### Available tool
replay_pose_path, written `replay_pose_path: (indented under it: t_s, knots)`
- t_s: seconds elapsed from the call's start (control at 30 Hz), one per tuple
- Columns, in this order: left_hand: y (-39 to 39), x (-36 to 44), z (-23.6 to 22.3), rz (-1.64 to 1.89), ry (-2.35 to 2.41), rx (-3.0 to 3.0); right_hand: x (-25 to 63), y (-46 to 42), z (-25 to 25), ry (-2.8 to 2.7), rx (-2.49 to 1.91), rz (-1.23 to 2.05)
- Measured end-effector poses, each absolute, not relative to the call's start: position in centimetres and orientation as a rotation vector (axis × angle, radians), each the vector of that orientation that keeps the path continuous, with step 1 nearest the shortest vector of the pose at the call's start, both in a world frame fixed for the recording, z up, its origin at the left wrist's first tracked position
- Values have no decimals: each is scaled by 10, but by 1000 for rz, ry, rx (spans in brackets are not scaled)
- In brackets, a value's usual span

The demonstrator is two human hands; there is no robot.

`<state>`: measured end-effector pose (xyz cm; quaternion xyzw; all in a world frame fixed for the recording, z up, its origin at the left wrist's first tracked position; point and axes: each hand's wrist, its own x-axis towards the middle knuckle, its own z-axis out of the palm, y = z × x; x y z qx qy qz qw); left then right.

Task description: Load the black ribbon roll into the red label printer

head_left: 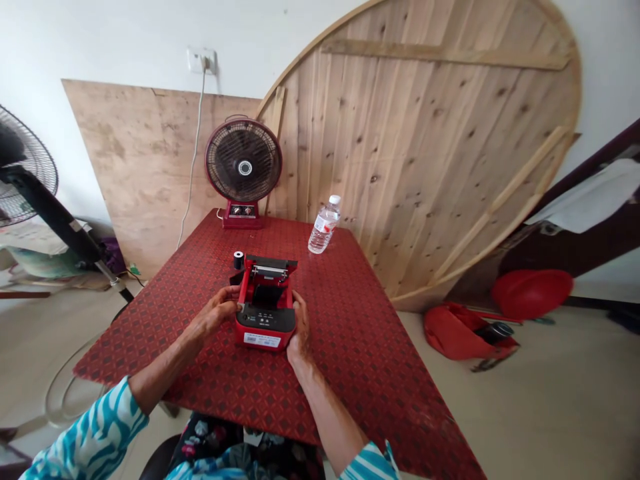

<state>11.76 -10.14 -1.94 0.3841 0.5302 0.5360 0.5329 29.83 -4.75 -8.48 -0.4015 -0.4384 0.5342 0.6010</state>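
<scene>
A small red and black printer [265, 313] with its lid flipped open sits on the table with the red patterned cloth [350, 347]. My left hand [216, 313] curls against the printer's left side. My right hand [300, 327] presses on its right side, fingers wrapped along the casing. A small black spool [239, 259] stands just behind the printer at its left corner. A white label shows on the printer's front face.
A red desk fan [243, 170] stands at the table's far edge, and a clear water bottle [324, 225] stands to its right. A big round wooden board [425, 147] leans on the wall. A red bag [465, 330] and red helmet [531, 292] lie on the floor at right.
</scene>
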Motion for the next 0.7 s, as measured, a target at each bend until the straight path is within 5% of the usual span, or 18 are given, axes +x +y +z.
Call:
replay_pose_path:
  t_s: [0.23,0.43,0.7]
  knots:
    - [-102,113,-14,1294,1310,1055,300,-47,-85,-985,-926,1263]
    - [-80,108,10,1187,1587,1864,299,-46,-84,-992,-930,1247]
    - [-29,150,38,-17,1690,2461,303,-42,-90,-1008,-929,1254]
